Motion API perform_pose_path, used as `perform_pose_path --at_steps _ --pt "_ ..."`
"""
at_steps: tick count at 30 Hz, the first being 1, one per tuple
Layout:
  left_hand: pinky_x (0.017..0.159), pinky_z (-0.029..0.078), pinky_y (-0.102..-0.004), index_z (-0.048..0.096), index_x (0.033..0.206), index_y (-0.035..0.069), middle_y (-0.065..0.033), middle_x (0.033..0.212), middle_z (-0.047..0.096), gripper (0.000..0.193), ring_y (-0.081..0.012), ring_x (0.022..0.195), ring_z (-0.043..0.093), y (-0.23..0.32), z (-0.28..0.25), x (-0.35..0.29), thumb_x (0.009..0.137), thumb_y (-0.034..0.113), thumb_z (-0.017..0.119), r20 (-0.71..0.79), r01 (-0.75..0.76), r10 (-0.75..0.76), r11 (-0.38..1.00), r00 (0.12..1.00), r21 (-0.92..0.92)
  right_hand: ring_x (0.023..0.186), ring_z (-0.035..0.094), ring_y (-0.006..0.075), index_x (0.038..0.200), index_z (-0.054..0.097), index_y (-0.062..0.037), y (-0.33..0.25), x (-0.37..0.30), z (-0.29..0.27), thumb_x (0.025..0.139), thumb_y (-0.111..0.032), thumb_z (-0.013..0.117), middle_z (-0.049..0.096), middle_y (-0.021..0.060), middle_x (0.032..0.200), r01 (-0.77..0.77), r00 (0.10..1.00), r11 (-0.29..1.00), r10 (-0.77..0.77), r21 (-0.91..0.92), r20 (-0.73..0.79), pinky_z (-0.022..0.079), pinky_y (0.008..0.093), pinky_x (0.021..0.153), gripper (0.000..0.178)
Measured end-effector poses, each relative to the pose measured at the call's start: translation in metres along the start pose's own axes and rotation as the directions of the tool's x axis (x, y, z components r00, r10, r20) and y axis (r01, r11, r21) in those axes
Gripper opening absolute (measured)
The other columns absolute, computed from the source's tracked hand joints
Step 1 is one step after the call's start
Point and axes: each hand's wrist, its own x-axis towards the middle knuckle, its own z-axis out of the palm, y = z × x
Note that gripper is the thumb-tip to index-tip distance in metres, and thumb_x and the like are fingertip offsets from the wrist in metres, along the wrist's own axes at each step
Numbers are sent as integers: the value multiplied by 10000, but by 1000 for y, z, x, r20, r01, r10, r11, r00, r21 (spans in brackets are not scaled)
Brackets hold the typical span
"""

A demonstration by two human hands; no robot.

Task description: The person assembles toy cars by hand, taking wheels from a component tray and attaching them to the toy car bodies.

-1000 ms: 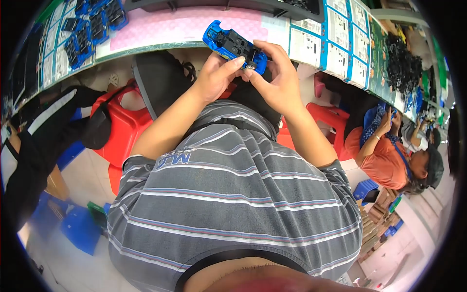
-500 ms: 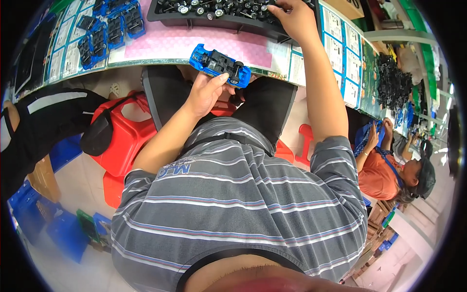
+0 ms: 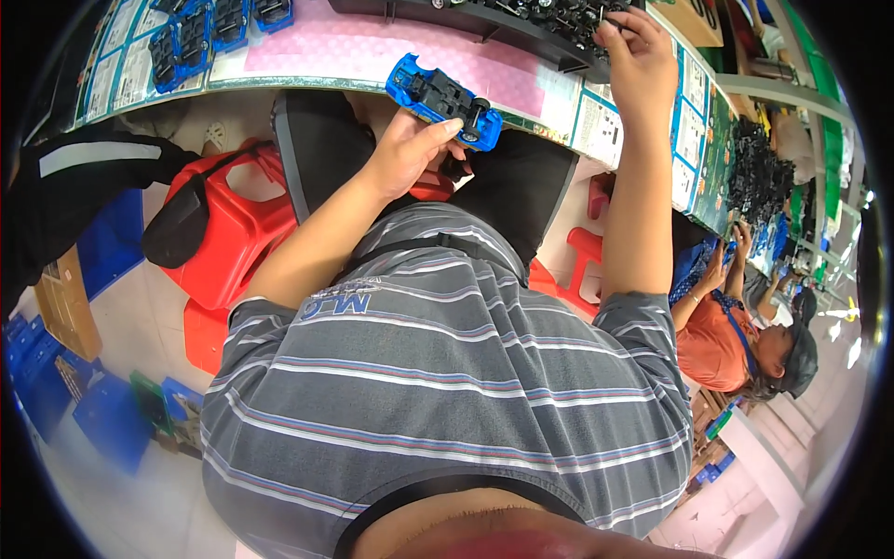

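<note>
At the table's [image 3: 559,95] edge, our left hand [image 3: 408,156] is gripping a blue toy car [image 3: 440,97], underside up. A pink sheet [image 3: 354,51] is covering part of the table. Our right hand [image 3: 644,74] is pinching narrowly at a black tray [image 3: 447,20] of small parts [image 3: 568,20]; whether it is holding one, we cannot tell. More blue cars [image 3: 192,39] are lying leftward. Farther out, a red stool [image 3: 223,247] is standing and a co-worker [image 3: 712,345] in orange is facing the table.

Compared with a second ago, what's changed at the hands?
The right hand let go of the blue toy car and moved forward and right to the black tray of small parts; whether it grips one is unclear. Unchanged: the left hand holds the car, underside up.
</note>
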Motion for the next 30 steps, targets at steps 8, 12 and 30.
perform_pose_path --at_steps 8,12,30 --pt "717 573 -319 548 1176 22 -69 1002 637 258 -152 806 647 -5 8 2 962 125 648 -6 -49 51 982 999 181 863 683 269 1047 635 8 6 -77 117 694 -224 890 677 156 1012 -66 951 540 290 -839 112 547 356 784 493" --pt "724 561 -295 555 1152 11 -65 968 644 219 -144 795 654 -1 1 2 970 110 625 17 56 -62 972 998 226 971 648 345 1034 639 4 22 -79 127 677 -226 884 655 167 984 12 946 445 284 -895 154 529 387 850 490" --pt "1074 438 -452 468 1378 48 -97 1309 595 424 -245 1242 562 88 -89 -74 969 120 555 -348 -359 353 932 868 52 674 626 255 826 660 -3 85 -89 10 856 -66 737 649 124 845 34 997 219 63 -975 49 515 339 639 103"
